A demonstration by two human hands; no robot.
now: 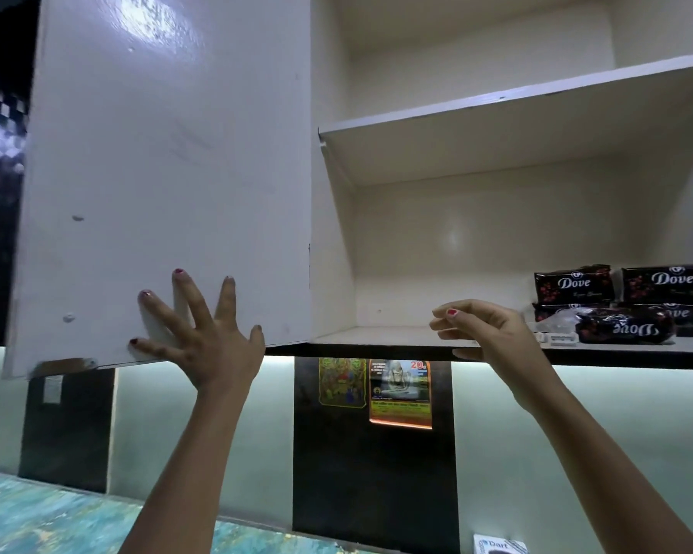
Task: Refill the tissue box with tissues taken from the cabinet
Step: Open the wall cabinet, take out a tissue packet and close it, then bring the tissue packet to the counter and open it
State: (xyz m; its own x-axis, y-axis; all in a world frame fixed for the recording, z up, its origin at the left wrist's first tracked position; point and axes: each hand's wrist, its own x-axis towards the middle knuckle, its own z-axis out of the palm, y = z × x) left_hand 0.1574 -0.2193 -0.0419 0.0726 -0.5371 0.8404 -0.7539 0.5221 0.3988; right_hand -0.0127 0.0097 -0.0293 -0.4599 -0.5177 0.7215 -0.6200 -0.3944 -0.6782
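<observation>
A white wall cabinet hangs overhead with its door point(169, 161) swung open to the left. My left hand point(205, 333) lies flat on the lower part of that door, fingers spread, holding nothing. My right hand point(493, 333) hovers at the front edge of the lower shelf point(377, 335), fingers loosely curled and empty. Several black Dove tissue packs point(625, 301) are stacked on the right of that shelf, an arm's reach to the right of my right hand. One pack point(627, 329) lies upside down in front. No tissue box is in view.
The upper shelf point(497, 103) holds nothing visible. Below the cabinet, two printed posters point(377, 387) hang on a dark wall panel. A blue-green patterned counter point(57, 517) runs along the bottom left. A small white box point(497, 545) sits at the bottom edge.
</observation>
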